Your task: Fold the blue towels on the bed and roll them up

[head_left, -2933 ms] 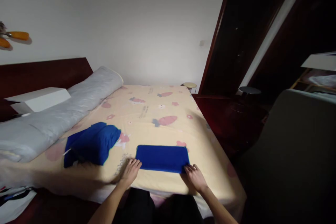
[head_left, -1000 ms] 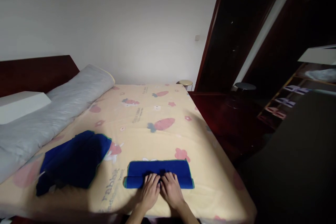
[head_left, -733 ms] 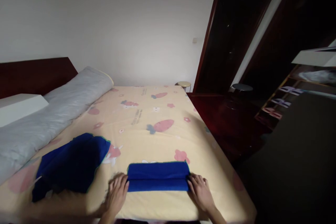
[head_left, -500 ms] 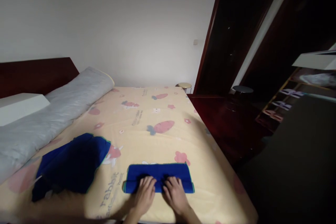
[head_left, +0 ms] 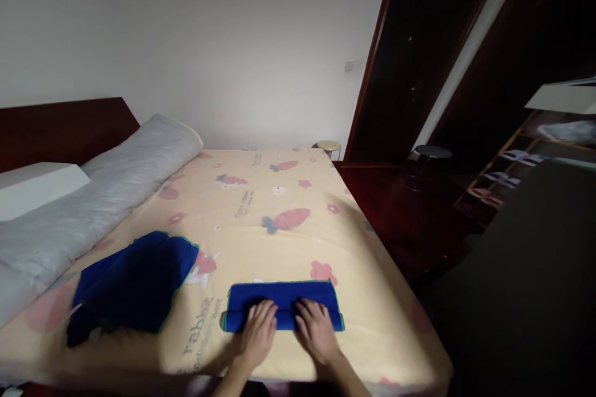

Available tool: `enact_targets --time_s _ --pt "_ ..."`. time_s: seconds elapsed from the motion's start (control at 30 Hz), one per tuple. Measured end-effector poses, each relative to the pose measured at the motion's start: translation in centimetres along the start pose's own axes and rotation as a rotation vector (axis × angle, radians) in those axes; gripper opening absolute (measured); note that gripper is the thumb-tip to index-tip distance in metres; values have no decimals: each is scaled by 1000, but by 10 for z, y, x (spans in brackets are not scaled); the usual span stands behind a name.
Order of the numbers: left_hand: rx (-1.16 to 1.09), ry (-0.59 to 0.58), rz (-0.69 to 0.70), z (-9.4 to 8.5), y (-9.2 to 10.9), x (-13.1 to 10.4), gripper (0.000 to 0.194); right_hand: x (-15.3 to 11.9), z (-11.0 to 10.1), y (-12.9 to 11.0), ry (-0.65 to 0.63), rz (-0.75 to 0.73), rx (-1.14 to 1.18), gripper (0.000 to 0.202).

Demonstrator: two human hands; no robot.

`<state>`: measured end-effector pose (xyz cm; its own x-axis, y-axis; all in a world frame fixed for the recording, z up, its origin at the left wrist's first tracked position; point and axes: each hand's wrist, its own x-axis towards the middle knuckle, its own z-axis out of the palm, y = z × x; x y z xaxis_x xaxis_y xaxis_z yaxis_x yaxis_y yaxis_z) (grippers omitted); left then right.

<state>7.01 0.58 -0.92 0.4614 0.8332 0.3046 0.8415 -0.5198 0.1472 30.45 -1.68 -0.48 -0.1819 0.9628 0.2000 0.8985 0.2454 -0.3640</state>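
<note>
A blue cloth with green edging point(head_left: 285, 298) lies on the bed near its front edge, its near part folded or rolled into a thicker strip. My left hand point(head_left: 259, 330) rests on the left part of that strip, palm down, fingers stretched out. On the right part lies my right hand point(head_left: 317, 327), also flat with its fingers a little apart. Neither hand grips the cloth. To the left, a second blue cloth point(head_left: 135, 282) with green edging lies crumpled on the patterned sheet.
The bed point(head_left: 372, 316) has a yellow printed sheet. A grey rolled quilt point(head_left: 116, 180) and a white box point(head_left: 41, 189) lie at the left by the dark headboard point(head_left: 65, 133). Beyond stand two stools point(head_left: 328, 146) and a shoe rack point(head_left: 512, 167); a dark covered shape point(head_left: 526, 279) is at right.
The view has shifted slightly. Both hands remain on the folded strip; the right hand's fingers sit slightly farther from the left hand.
</note>
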Motion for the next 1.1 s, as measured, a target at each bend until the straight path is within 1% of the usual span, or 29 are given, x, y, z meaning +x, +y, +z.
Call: enact_targets --time_s 0.03,0.07,0.1,0.13,0.17,0.2,0.27,0.3,0.33,0.37,0.4,0.43,0.47,0.53,0.57,0.6,0.63,0.67,0.7,0.73,0.8,0.83,0.87,0.9,0.93,0.97,1.03,1.07,1.1 --pt "-19 -35 62 5 15 9 42 7 7 -14 -33 -25 18 42" --pt "-24 -69 99 9 23 15 44 11 13 -22 -59 -36 25 42" --pt "-14 -100 103 11 22 17 45 13 15 -22 -74 -28 22 42" --pt "11 -123 71 12 12 15 45 11 16 -14 -73 0 8 43" --pt "46 -136 11 10 -4 9 45 7 13 2 -60 41 -14 43" --pt "89 -136 -63 6 -26 -1 45 0 8 21 -38 81 -41 44" --pt "185 -84 -230 -5 -72 -24 46 -16 -6 63 23 159 -101 44" --pt "224 -42 -292 -10 -90 -36 47 -24 -13 79 56 186 -127 44" --pt "250 -4 -322 -16 -101 -45 48 -31 -19 89 82 191 -146 44" --pt "258 22 -314 -20 -103 -50 50 -35 -23 91 101 178 -155 44" --pt "248 32 -272 -22 -98 -52 51 -37 -24 85 109 145 -153 44" --pt "222 23 -196 -22 -85 -50 52 -36 -22 72 103 93 -139 44" --pt "187 0 -106 -21 -66 -45 54 -32 -18 54 83 27 -115 43" --pt "115 -52 52 -11 -22 -29 57 -20 -5 12 31 -86 -59 43" --pt "92 -69 87 -5 -3 -20 57 -13 2 -6 6 -112 -36 44" --pt "77 -84 90 1 10 -12 56 -6 7 -19 -18 -114 -22 45" --pt "72 -99 60 6 14 -6 54 -1 10 -26 -44 -95 -17 46" --pt "75 -117 3 8 11 -3 52 3 10 -24 -69 -60 -22 47" --pt "86 -139 -64 9 -1 -3 50 3 8 -16 -86 -11 -37 48" --pt "102 -159 -131 6 -19 -7 49 1 2 -2 -93 38 -57 48" --pt "151 -166 -234 -5 -63 -21 49 -11 -11 37 -62 113 -103 49" --pt "181 -140 -258 -13 -83 -31 49 -20 -18 57 -32 114 -122 50" --pt "210 -97 -266 -21 -99 -40 50 -29 -23 75 7 105 -142 50" --pt "232 -50 -257 -27 -108 -49 51 -38 -25 89 46 79 -159 49" --pt "245 -8 -228 -32 -111 -56 52 -47 -24 98 76 36 -172 47" --pt "244 18 -173 -35 -107 -62 55 -55 -19 102 95 -19 -180 46" --pt "215 25 -10 -33 -88 -69 60 -66 -4 97 98 -135 -185 49" --pt "196 19 65 -29 -76 -71 62 -69 6 90 97 -165 -189 53" --pt "182 18 118 -24 -66 -72 64 -71 14 82 102 -164 -196 56"
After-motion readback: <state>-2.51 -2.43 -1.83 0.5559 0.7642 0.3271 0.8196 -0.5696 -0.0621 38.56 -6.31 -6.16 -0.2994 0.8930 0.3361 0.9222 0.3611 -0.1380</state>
